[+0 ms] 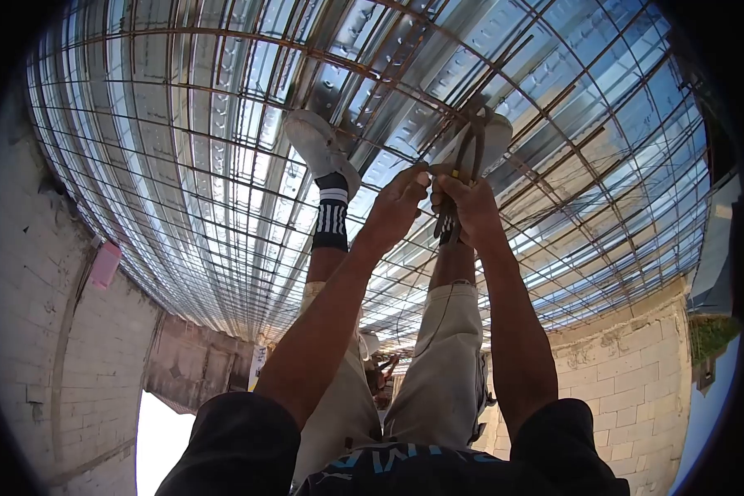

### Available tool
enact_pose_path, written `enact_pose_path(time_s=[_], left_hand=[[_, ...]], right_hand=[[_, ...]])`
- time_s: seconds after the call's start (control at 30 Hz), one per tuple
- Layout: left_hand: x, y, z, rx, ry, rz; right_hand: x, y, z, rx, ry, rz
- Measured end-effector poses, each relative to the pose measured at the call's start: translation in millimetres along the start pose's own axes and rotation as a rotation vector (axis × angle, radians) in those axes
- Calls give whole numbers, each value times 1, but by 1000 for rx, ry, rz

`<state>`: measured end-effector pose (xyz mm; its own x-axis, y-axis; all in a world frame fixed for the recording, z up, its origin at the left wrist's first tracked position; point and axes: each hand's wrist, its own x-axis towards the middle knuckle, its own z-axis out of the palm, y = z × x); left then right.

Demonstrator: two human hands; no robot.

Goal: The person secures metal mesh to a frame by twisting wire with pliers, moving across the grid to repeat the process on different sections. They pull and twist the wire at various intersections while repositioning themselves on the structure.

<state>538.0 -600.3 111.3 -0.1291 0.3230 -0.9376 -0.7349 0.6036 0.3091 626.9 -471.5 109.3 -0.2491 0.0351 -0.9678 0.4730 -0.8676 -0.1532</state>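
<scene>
My left hand (397,207) is closed in a pinch just above the rebar mesh (364,136), its fingertips close to my other hand. Whatever lies between its finger and thumb is too small to make out. Beside it, my right hand (469,205) is wrapped round a dark metal hand tool (478,149) that looks like pincers. Parts of the tool show above and below the fingers. Both hands are between my feet, near a grey shoe (310,140) on the left and another shoe (496,139) on the right.
Corrugated shiny metal sheets (256,190) lie under the mesh. A block wall (50,331) with a pink object (105,264) stands at left, another block wall (628,372) at right. Loose thin wires (591,178) lie on the mesh at right. Someone's arm (384,368) shows behind my legs.
</scene>
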Motion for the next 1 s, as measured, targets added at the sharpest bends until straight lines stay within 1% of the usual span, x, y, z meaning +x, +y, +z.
enact_pose_path(time_s=[0.03,0.07,0.2,0.3,0.4,0.5,0.6,0.63,0.73,0.77,0.83,0.87,0.9,0.93,1.0], left_hand=[[5,-1,-1,-41,11,52],[10,-2,-3,-151,-6,93],[8,8,-12,-363,6,6],[5,15,-12,-495,2,-22],[9,11,-9,-686,62,-26],[18,11,-11,-625,130,-114],[33,12,-10,-466,250,-112],[41,13,-9,-456,316,-110],[67,19,-15,-596,413,-74],[78,21,-21,-637,390,-55],[94,26,-20,-673,367,-89],[100,30,-20,-690,356,-106],[104,35,-22,-667,278,-134],[106,40,-22,-548,277,-152],[110,47,-23,-315,272,-189]], right_hand=[[1,4,-1,50,-24,37],[1,6,-3,99,-46,73],[2,9,-6,484,-257,207],[8,11,-8,544,-291,296],[13,12,-11,659,-430,377],[15,9,-10,480,-327,316],[14,5,1,26,-87,132],[15,4,5,-39,-47,94],[19,-3,9,-185,-11,47],[21,-4,11,-216,41,20],[29,-4,14,-278,146,-34],[37,-3,12,-367,195,-118],[46,-3,8,-455,243,-203],[53,-6,8,-544,291,-287],[65,-17,1,-647,384,-372]])
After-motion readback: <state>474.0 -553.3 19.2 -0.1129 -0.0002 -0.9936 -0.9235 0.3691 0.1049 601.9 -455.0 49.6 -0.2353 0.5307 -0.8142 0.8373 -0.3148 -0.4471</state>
